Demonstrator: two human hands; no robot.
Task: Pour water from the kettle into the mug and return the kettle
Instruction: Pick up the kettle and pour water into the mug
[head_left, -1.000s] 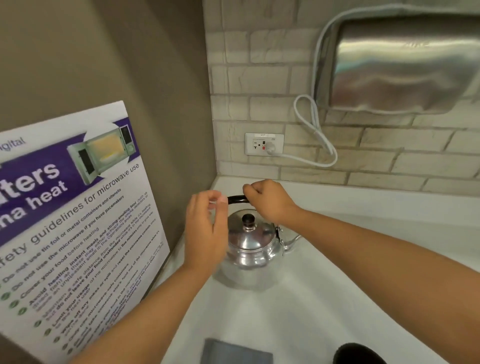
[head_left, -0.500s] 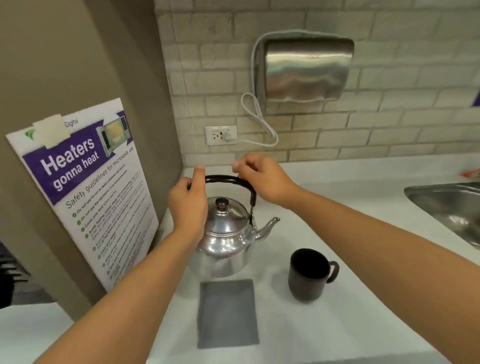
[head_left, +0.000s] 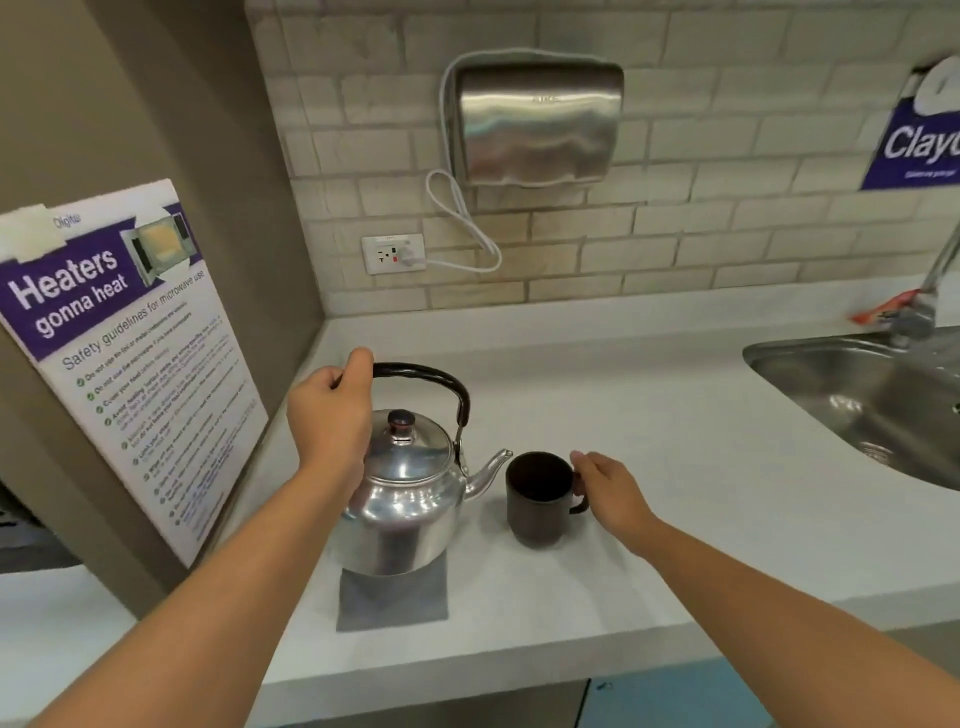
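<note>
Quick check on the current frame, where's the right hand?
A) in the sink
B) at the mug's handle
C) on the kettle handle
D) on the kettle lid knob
B: the right hand is at the handle side of the dark mug, while only the left hand grips the black handle of the kettle.

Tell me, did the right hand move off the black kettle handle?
Yes. The right hand left the black kettle handle and dropped rightward, now beside the dark mug.
</note>
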